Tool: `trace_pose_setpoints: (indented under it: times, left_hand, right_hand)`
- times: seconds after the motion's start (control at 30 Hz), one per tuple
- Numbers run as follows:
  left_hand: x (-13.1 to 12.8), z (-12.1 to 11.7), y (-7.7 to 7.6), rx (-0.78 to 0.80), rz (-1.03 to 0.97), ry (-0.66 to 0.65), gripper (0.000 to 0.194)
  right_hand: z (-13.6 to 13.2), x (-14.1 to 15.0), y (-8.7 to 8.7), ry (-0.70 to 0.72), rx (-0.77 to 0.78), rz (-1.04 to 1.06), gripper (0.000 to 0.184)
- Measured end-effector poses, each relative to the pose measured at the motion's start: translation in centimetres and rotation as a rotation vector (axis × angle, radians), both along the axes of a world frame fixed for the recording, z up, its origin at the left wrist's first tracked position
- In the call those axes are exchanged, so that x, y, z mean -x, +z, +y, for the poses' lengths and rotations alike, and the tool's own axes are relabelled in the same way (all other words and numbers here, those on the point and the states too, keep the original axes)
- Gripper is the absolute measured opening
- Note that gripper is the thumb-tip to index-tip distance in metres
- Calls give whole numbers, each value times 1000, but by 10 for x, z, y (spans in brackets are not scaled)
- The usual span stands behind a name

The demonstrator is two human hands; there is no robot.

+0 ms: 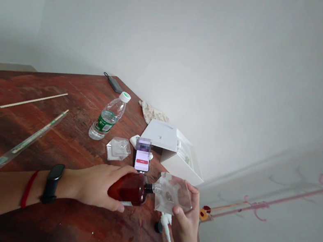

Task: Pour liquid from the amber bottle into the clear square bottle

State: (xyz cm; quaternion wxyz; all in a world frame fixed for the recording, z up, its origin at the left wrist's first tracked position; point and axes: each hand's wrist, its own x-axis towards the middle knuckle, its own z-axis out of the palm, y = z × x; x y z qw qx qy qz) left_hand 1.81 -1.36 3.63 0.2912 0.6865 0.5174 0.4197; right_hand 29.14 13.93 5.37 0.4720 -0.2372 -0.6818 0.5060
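Head view: behind everything, a pale grey wall [221, 65]. Spread from 9 o'clock round to 5, a dark red-brown table [77, 152]. Out at 4 o'clock, a pink rack [263, 205]. Just off centre toward 5, a white box [159, 131], marked with a small faint emblem, illegible. At 7 o'clock, the left hand [100, 185], wrapped around the base of an amber bottle; at 5, the right hand [190, 216], curled about a clear square bottle. Upright at 9 o'clock, a water bottle [106, 122] with a green label, printed too small to read. At 6, the amber bottle [129, 188], tipped sideways, with black mouth right at the neck of the clear square bottle [175, 196]; contact hard to tell. Underneath, a sliver of white label, unreadable. Toward 8, a stick in a clear sleeve [33, 137], green-printed. At 7, a lit phone [142, 160], showing a red button with illegible lettering. Near 5, a white pump head [167, 226]; just beside, a black cap [158, 227].
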Motion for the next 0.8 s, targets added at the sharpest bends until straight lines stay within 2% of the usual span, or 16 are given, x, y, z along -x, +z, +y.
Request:
trace_pose_setpoints:
  times: [0.5, 0.8]
  left_hand:
    - [3, 3, -8, -24, -12, -46, 79]
    - [5, 2, -2, 9, 46, -54, 74]
  right_hand:
    - [-1, 0, 3, -20, -24, -13, 81]
    - [-2, 1, 5, -8, -11, -25, 81]
